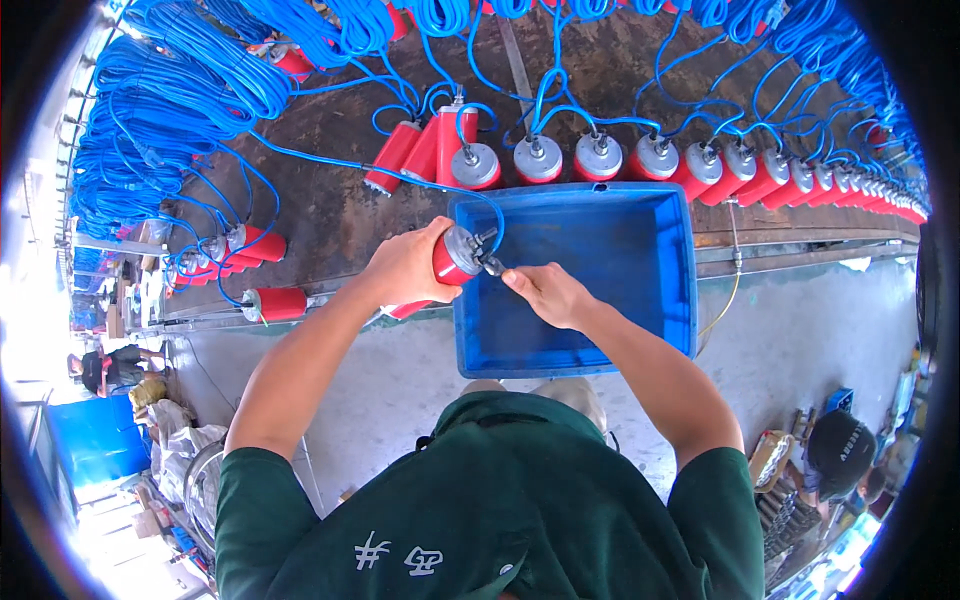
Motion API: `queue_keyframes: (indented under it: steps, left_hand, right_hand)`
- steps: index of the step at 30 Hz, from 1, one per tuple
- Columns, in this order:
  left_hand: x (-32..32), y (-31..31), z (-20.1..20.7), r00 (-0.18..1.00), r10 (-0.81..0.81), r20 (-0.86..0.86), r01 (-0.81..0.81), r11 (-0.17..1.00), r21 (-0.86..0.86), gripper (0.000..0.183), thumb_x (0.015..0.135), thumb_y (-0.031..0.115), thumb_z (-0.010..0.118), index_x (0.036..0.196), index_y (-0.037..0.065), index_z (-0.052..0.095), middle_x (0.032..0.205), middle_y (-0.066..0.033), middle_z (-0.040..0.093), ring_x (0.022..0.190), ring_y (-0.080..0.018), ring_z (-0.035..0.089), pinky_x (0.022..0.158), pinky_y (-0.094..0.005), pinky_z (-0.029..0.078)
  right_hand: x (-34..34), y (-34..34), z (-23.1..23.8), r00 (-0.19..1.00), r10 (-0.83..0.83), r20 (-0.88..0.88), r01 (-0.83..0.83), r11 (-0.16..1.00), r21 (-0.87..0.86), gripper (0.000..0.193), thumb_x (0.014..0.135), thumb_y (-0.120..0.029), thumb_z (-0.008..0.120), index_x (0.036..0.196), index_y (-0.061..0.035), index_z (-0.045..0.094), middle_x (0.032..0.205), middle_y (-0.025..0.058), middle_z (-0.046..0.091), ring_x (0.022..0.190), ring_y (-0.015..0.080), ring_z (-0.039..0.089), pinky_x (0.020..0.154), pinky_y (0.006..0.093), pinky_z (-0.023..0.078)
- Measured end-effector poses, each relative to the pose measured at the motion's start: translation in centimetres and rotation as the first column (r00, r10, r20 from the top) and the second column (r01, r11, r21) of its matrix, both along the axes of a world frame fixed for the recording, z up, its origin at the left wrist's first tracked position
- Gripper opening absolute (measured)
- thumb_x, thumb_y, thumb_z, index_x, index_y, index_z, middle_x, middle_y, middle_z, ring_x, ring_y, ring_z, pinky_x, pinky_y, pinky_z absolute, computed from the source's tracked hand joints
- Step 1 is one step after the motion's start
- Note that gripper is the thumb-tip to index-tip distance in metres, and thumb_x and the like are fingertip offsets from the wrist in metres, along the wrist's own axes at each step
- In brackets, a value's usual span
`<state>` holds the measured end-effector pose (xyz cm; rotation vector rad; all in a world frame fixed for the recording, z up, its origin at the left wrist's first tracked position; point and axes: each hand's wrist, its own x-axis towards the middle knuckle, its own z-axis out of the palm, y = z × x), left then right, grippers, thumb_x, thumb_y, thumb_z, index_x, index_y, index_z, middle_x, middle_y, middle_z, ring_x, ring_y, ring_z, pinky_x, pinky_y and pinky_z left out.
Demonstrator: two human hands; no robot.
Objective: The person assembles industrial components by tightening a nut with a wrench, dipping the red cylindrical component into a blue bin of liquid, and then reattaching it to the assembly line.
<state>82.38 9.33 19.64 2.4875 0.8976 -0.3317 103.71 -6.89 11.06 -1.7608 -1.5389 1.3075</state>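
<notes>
My left hand point(408, 262) is wrapped round a red cylinder point(448, 258) with a silver metal end cap, held tilted over the left rim of a blue plastic tub point(690, 270). A blue cable point(380, 166) runs from the upper left and curves down to the fitting on this cap. My right hand point(552, 294) is closed, thumb and fingers pinching a small dark metal piece point(493, 265) against that fitting. Whether this piece is a tool or a part of the fitting, I cannot tell. The lower end of the cylinder is partly hidden by my left hand.
A long row of capped red cylinders point(598, 156) stands along the brown bench point(330, 200), with blue cable coils point(180, 90) behind. More red cylinders point(275, 304) lie at the left. A thin hose point(735, 270) hangs right of the tub. Other people point(840, 455) are at the far right and left.
</notes>
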Motion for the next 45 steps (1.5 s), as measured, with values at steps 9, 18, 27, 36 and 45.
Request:
queue_keyframes:
  steps: [9, 18, 27, 36, 45]
  left_hand:
    - [0.2, 1.5, -0.5, 0.997, -0.064, 0.037, 0.067, 0.993, -0.101, 0.090, 0.064, 0.038, 0.091, 0.140, 0.013, 0.048, 0.119, -0.0202, 0.072, 0.109, -0.0420, 0.072, 0.097, -0.0504, 0.057]
    - [0.5, 0.2, 0.2, 0.998, 0.042, -0.050, -0.044, 0.998, -0.033, 0.092, 0.064, 0.041, 0.090, 0.141, 0.013, 0.048, 0.119, -0.0209, 0.073, 0.107, -0.0422, 0.072, 0.095, -0.0499, 0.058]
    - [1.7, -0.6, 0.6, 0.993, 0.059, -0.105, -0.056, 0.998, 0.035, 0.097, 0.063, 0.044, 0.090, 0.144, 0.009, 0.047, 0.119, -0.0235, 0.073, 0.106, -0.0427, 0.073, 0.093, -0.0489, 0.059]
    - [2.0, -2.1, 2.8, 0.998, 0.058, -0.010, -0.057, 0.993, 0.108, 0.087, 0.063, 0.042, 0.088, 0.134, 0.007, 0.051, 0.115, -0.0246, 0.074, 0.106, -0.0432, 0.073, 0.089, -0.0513, 0.059]
    - [-0.2, -0.8, 1.1, 0.981, 0.191, 0.044, -0.192, 0.981, 0.035, 0.090, 0.069, 0.051, 0.088, 0.138, 0.007, 0.050, 0.116, -0.0232, 0.074, 0.107, -0.0441, 0.072, 0.093, -0.0519, 0.057]
  right_hand:
    - [-0.2, 2.2, -2.9, 0.998, 0.060, 0.023, -0.064, 0.958, 0.280, 0.076, 0.108, -0.069, 0.031, 0.092, -0.0059, 0.070, 0.076, 0.0243, 0.067, 0.080, 0.0468, 0.067, 0.073, 0.0525, 0.054]
    - [-2.3, 1.1, -0.1, 0.999, -0.040, -0.010, 0.040, 0.999, 0.017, 0.086, 0.107, -0.073, 0.025, 0.091, -0.0008, 0.070, 0.078, 0.0260, 0.068, 0.083, 0.0482, 0.067, 0.077, 0.0541, 0.053]
    - [-2.4, 0.5, 1.6, 0.991, -0.115, -0.068, 0.102, 0.979, -0.174, 0.098, 0.106, -0.076, 0.022, 0.078, 0.0062, 0.066, 0.077, 0.0286, 0.066, 0.080, 0.0476, 0.066, 0.077, 0.0552, 0.051]
    - [-1.9, 0.0, 2.2, 0.984, -0.176, -0.041, 0.172, 0.981, -0.086, 0.094, 0.108, -0.072, 0.026, 0.084, 0.0072, 0.070, 0.084, 0.0354, 0.068, 0.088, 0.0542, 0.067, 0.078, 0.0581, 0.052]
    - [7.7, -1.2, 12.7, 0.984, -0.063, 0.164, 0.033, 0.983, 0.179, 0.039, 0.109, -0.041, 0.055, 0.114, -0.0024, 0.060, 0.105, 0.0312, 0.070, 0.105, 0.0520, 0.067, 0.085, 0.0583, 0.052]
